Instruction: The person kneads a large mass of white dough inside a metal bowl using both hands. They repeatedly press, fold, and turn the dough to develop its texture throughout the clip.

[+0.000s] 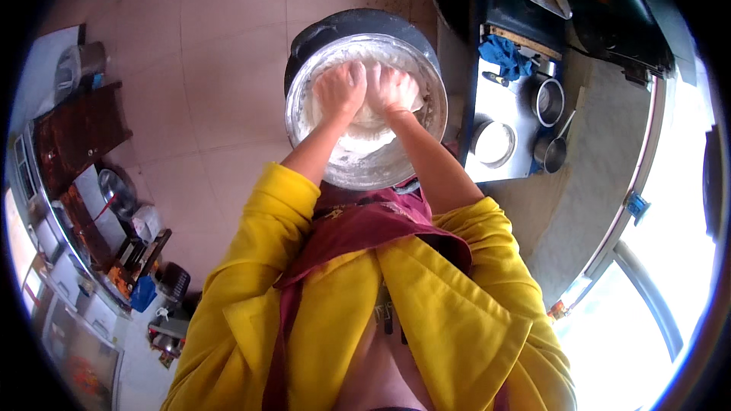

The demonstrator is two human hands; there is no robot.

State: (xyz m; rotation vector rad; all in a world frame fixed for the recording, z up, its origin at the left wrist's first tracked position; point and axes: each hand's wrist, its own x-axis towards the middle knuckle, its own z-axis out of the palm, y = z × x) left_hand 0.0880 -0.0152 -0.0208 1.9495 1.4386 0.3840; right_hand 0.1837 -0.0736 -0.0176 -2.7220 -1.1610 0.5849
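Note:
A wide metal bowl (368,175), its inner wall dusted with flour, stands in front of me on a dark round support (365,19). White dough (367,120) lies inside it, with loose flour around. My left hand (341,88) presses down into the dough with its fingers curled in. Close beside it, thumbs nearly touching, my right hand (394,90) is pushed into the same dough, its fingers closed too. The fingertips of both hands are hidden in the dough.
To the right stands a table with a metal top (487,103), bearing a bowl of white powder (494,144), a metal pot (547,102), a small long-handled pan (550,154) and a blue cloth (505,56). Brown wooden furniture (80,137) stands at the left.

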